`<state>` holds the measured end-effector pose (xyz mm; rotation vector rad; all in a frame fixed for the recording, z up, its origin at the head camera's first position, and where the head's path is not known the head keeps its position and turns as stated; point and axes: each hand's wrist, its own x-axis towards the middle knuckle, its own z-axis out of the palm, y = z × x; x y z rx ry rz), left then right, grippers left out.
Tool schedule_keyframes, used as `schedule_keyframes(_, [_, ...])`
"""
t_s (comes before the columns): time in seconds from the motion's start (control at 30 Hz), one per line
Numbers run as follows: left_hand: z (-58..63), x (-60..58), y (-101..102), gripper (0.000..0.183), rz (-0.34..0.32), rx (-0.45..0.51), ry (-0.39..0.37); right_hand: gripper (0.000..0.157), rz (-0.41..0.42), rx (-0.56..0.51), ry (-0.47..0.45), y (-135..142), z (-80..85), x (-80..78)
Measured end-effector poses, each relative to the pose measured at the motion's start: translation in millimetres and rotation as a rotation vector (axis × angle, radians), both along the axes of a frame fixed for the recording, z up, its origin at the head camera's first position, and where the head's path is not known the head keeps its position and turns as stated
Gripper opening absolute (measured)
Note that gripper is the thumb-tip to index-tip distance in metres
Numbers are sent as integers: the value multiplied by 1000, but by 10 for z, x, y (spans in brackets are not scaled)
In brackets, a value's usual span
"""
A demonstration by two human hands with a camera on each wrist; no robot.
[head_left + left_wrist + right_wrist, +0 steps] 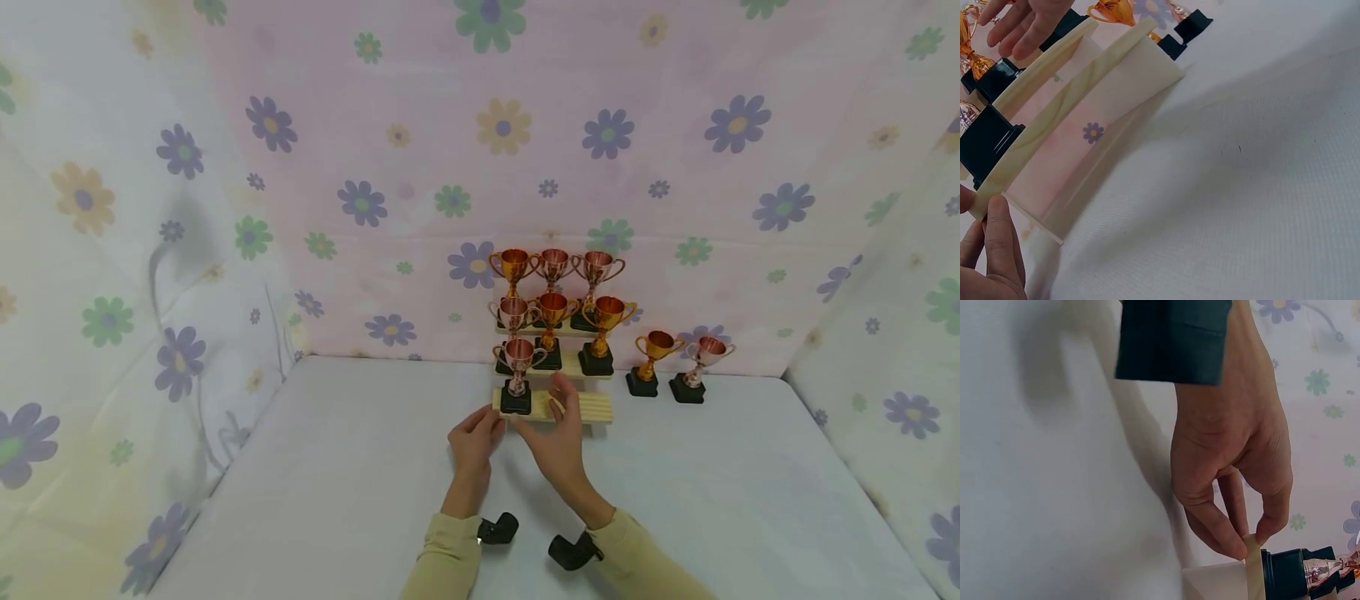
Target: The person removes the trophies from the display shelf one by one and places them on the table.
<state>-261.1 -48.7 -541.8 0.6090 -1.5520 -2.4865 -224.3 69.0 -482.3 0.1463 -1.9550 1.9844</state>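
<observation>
A three-step display rack of light wooden boards bears several small trophy cups. My left hand [474, 450] pinches the left end of its lowest board [594, 407] between thumb and fingers, seen close up in the right wrist view at the board's edge [1254, 565]. On that board, near the left hand, stands a pinkish copper trophy [518, 357] with a black base [988, 147]. My right hand [558, 454] hovers in front of the lowest board, right of this trophy, fingers loosely bent and apart. In the left wrist view the right hand's fingers [1015, 32] hold nothing.
The middle step holds one copper and two gold trophies [609, 317]; the top step holds one gold [513, 265] and two copper. Right of the rack, a gold trophy [657, 347] and a copper one [705, 354] stand on the white table [360, 467]. Flowered cloth [405, 275] hangs behind.
</observation>
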Motion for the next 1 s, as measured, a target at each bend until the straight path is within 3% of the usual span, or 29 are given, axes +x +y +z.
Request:
schedule_keyframes(0.13, [24,17,3,32,1,-6,7,79,-4,-15,38,-51,208,54])
schedule_keyframes(0.27, [14,-5,9,32,10,-13,16,76,-8,-23,57,-83,254,35])
schedule_keyframes(0.4, [3,-22,10,30,13,-12,7,76,-4,-32,57,-114,197,-31])
schedule_keyframes(0.67, [6,-12,-5,29,13,-5,9,77,1,-88,48,-153,-103,-260])
schedule_keyframes(1.0, [10,-9,-4,28,4,2,4,73,-4,-102,57,-209,-73,-297])
